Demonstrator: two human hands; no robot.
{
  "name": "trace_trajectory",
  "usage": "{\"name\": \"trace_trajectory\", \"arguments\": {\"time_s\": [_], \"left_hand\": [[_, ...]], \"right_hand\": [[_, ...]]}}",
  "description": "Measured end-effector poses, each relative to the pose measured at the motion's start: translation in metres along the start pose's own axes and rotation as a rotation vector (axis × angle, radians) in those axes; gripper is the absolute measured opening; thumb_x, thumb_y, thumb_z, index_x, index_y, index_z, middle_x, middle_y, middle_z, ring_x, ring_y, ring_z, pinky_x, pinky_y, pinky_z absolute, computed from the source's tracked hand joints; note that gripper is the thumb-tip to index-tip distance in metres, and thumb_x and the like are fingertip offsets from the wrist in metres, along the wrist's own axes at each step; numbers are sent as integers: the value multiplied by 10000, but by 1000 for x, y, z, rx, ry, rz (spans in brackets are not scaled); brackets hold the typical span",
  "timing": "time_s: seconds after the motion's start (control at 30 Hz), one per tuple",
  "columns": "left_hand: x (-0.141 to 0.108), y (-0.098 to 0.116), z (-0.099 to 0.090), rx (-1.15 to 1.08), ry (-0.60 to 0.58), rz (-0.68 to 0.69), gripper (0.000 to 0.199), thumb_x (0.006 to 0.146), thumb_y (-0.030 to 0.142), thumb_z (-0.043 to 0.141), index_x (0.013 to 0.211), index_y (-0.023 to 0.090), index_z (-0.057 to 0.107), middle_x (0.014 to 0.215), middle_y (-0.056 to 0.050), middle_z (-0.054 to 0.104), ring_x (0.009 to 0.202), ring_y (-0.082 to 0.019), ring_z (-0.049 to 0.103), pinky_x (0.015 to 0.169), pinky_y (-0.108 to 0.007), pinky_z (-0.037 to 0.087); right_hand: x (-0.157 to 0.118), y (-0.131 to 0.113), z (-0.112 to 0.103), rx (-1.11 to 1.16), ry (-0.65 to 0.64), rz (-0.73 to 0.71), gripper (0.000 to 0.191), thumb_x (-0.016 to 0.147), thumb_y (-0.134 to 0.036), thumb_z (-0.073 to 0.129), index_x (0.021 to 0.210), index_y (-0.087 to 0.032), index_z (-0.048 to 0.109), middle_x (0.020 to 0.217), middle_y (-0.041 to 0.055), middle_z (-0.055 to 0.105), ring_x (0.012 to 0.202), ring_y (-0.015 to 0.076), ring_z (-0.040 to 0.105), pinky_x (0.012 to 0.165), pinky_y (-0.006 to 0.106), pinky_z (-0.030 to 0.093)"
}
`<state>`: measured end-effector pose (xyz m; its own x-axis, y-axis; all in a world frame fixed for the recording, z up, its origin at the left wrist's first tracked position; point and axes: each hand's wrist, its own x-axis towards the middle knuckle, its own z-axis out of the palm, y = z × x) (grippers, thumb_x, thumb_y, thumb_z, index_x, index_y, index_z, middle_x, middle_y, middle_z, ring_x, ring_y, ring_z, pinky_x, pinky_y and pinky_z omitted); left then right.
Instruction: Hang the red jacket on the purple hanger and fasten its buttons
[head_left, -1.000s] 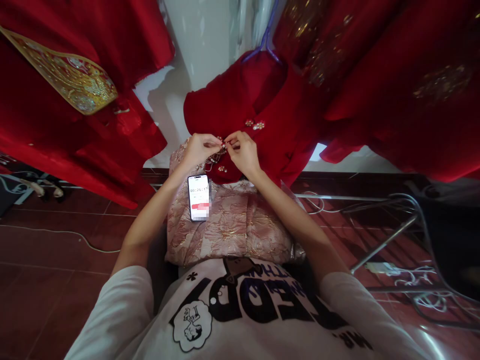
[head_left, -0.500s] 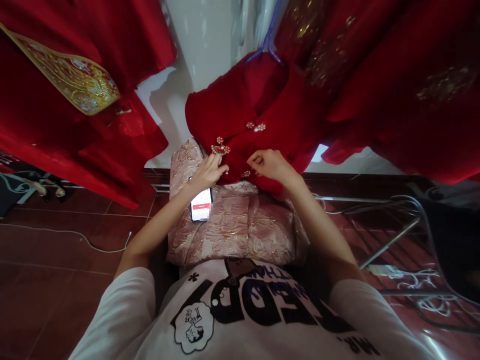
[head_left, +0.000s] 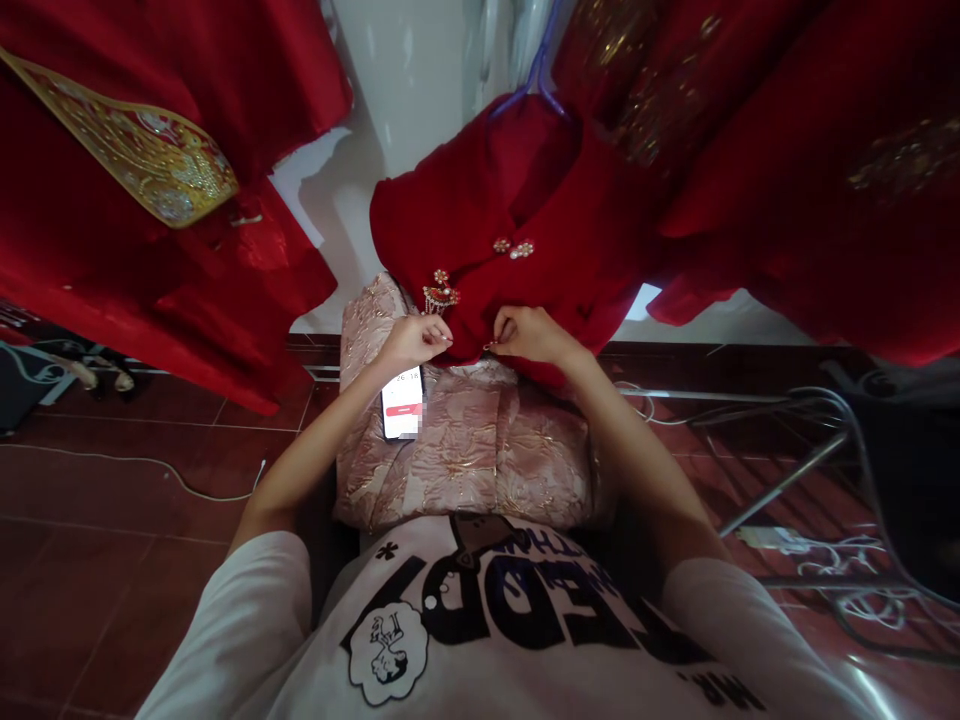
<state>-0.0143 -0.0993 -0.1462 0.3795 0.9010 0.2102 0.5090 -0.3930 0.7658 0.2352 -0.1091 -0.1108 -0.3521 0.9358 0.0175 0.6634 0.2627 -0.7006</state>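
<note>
A red garment (head_left: pixel 465 225) on a purple hanger (head_left: pixel 534 85) drapes down to my lap, over a pink brocade cloth (head_left: pixel 457 450). Flower-shaped beaded ornaments (head_left: pixel 521 249) sit at its front, and a fan-shaped one with dangling beads (head_left: pixel 441 295) lies to the left. My left hand (head_left: pixel 420 338) is closed in a pinch just below the fan ornament; what it holds is too small to tell. My right hand (head_left: pixel 519 332) pinches at a small beaded ornament (head_left: pixel 491 347) by the garment's lower edge.
A lit phone (head_left: pixel 402 405) rests on the brocade below my left hand. Red garments with gold decoration (head_left: pixel 180 170) hang on both sides. A metal-framed chair (head_left: pixel 795 480) and white cables (head_left: pixel 862 600) are at the right.
My left hand has drawn down from the fan ornament, whose dangling beads now show. My right hand has moved slightly down and left to the small ornament.
</note>
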Motion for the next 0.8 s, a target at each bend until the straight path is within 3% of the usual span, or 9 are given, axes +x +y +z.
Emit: {"name": "trace_trajectory", "arguments": {"time_s": [0.13, 0.2, 0.37, 0.5, 0.67, 0.8], "left_hand": [[5, -3, 0, -249, -19, -128, 117, 676, 150, 781, 791, 156, 758, 757, -55, 779, 685, -157, 735, 676, -249, 585], [6, -4, -1, -333, -42, -153, 156, 644, 150, 797, 797, 151, 765, 772, -66, 789, 703, -168, 753, 695, -266, 612], [4, 0, 0, -345, -37, -172, 159, 647, 181, 844, 787, 142, 779, 835, -85, 805, 758, -191, 777, 778, -310, 645], [2, -1, 4, -281, -13, -156, 127, 696, 206, 825, 796, 131, 798, 835, -74, 804, 771, -205, 776, 765, -310, 644], [3, -6, 8, -216, 40, -137, 93, 697, 166, 775, 782, 141, 806, 802, -42, 800, 735, -193, 760, 704, -282, 626], [2, -7, 6, -255, 15, -160, 111, 698, 143, 771, 801, 137, 812, 786, -46, 798, 701, -186, 755, 663, -265, 614]], "right_hand": [[-4, -8, -6, 289, -93, -105, 248, 705, -280, 829, 726, -198, 596, 698, 13, 715, 638, 154, 683, 662, 291, 543], [-4, -13, 1, 330, -36, -157, 233, 734, -296, 805, 727, -196, 594, 750, 31, 738, 694, 165, 714, 682, 286, 547], [0, -23, 33, 214, 182, -182, 129, 793, -161, 676, 744, -204, 565, 808, 29, 747, 766, 175, 735, 737, 285, 550], [2, -22, 47, 145, 202, -210, 122, 811, -96, 595, 780, -206, 551, 875, 37, 744, 778, 167, 730, 765, 283, 548], [2, -18, 49, 126, 205, -233, 130, 824, -92, 588, 811, -209, 534, 926, 46, 733, 795, 167, 728, 761, 284, 556], [3, -16, 52, 62, 213, -256, 126, 835, -81, 572, 830, -204, 543, 934, 56, 722, 792, 167, 710, 772, 293, 554]]}}
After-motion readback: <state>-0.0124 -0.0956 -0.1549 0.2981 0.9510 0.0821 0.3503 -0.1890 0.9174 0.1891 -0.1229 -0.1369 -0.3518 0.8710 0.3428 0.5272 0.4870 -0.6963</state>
